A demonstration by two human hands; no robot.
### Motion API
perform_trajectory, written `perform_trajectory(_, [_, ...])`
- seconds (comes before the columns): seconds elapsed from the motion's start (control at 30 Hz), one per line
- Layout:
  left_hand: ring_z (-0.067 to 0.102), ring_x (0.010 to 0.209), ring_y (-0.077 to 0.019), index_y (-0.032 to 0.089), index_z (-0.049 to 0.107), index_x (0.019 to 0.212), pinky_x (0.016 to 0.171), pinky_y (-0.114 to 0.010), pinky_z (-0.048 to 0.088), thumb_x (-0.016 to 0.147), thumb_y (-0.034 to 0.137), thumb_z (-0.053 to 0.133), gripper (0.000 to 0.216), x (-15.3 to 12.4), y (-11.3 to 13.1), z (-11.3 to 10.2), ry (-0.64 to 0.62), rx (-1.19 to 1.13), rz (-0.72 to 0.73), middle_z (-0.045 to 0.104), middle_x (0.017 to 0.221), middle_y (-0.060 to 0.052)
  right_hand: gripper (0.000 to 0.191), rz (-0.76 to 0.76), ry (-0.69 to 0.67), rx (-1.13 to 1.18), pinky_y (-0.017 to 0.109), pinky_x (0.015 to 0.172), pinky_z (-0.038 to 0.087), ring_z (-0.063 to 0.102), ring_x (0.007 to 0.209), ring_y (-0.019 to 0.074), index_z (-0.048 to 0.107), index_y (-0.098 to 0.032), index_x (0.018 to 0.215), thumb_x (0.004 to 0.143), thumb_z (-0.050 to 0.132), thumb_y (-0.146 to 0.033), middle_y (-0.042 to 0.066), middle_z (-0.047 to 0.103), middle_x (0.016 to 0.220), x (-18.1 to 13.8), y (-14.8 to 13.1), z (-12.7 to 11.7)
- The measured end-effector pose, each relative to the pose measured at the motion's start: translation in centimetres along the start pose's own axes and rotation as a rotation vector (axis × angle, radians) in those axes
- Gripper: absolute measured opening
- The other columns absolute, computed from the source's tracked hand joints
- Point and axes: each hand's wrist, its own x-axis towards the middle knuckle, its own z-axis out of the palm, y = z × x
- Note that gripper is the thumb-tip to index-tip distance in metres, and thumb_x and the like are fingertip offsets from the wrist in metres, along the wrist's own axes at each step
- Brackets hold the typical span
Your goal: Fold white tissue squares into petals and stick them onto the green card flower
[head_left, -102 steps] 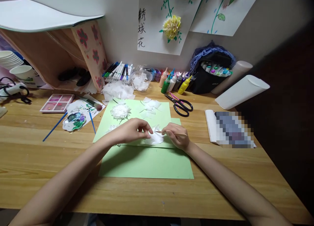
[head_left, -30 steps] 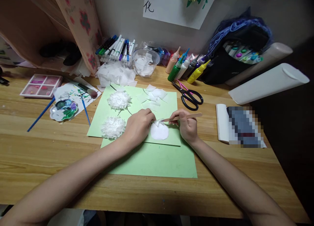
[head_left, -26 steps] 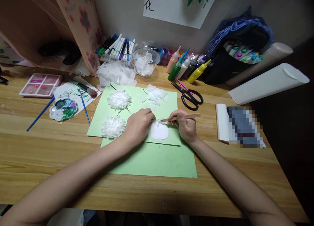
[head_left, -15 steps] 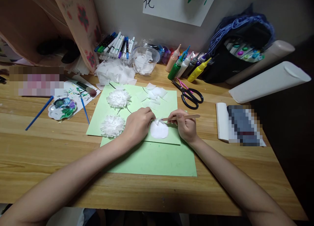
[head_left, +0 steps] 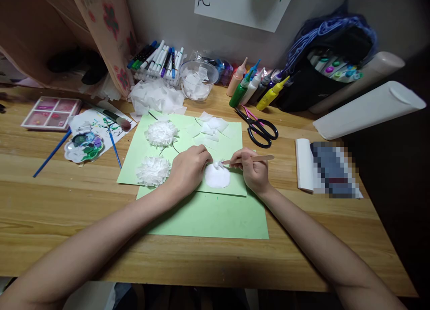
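Note:
My right hand (head_left: 252,169) grips a flat wooden craft stick (head_left: 264,158), its tip pointing left. That tip meets a small crumpled piece of white tissue paper (head_left: 218,165) at the upper edge of a white round patch (head_left: 217,177). Just left of the patch, my left hand (head_left: 190,164) rests on the green card (head_left: 188,120) with fingers curled together; whatever lies between its fingertips is hidden. Two ruffled white paper flowers, an upper one (head_left: 161,133) and a lower one (head_left: 152,171), sit on the card's left half. Loose tissue squares (head_left: 211,126) lie above my hands.
Behind the card are more tissue squares (head_left: 156,97), a clear tub (head_left: 198,81), markers (head_left: 161,61) and paint bottles (head_left: 240,90). Black scissors (head_left: 260,128) lie right of it. A paint palette (head_left: 83,146) and brushes are at left; a white container (head_left: 369,110) lies at right.
The tissue piece by the stick's tip has gone from spread, pointed corners to a small crumpled bunch. Both hands stay nearly in place; the whole view has shifted slightly.

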Motion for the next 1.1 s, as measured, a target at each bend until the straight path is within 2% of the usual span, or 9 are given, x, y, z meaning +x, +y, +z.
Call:
perform_trajectory(0.23, [0.057,0.086,-0.0172,0.02,0.066,0.089,0.057,-0.026,0.034,0.087,0.012,0.047,0.021,-0.1,0.04,0.14,-0.001,-0.008,0.0,0.065,0.092,-0.002,0.037,0.024,0.068,0.025,0.024,0.049,0.043,0.054,0.053,0.0098,0.061,-0.019,0.073,0.096,0.038,-0.037,0.001,0.06,0.063,-0.18,0.21,-0.12])
perform_trajectory(0.43, [0.056,0.089,-0.017,0.023,0.066,0.093,0.058,-0.026,0.036,0.088,0.012,0.044,0.025,-0.19,0.12,0.26,-0.006,-0.076,-0.023,0.064,0.094,-0.002,0.037,0.014,0.021,0.01,0.024,0.048,0.042,0.055,0.053,0.0097,0.06,-0.019,0.071,0.096,0.039,-0.037,0.001,0.061,0.064,-0.07,0.23,-0.08])
perform_trajectory(0.83, [0.056,0.089,-0.0171,0.022,0.067,0.092,0.06,-0.026,0.037,0.087,0.01,0.043,0.027,-0.1,0.11,0.2,-0.033,-0.135,-0.021,0.063,0.094,-0.003,0.036,-0.133,-0.071,-0.163,0.029,0.056,0.045,0.058,0.06,0.0132,0.063,-0.02,0.072,0.096,0.039,-0.033,0.002,0.061,0.064,-0.29,0.19,-0.22])
perform_trajectory(1.1, [0.056,0.088,-0.0167,0.022,0.066,0.092,0.059,-0.026,0.036,0.087,0.01,0.043,0.026,-0.17,0.08,0.27,-0.019,-0.123,-0.01,0.063,0.094,-0.002,0.039,-0.093,0.045,-0.091,0.026,0.051,0.043,0.055,0.056,0.0113,0.062,-0.019,0.071,0.097,0.036,-0.035,0.002,0.061,0.063,-0.55,0.27,-0.04])
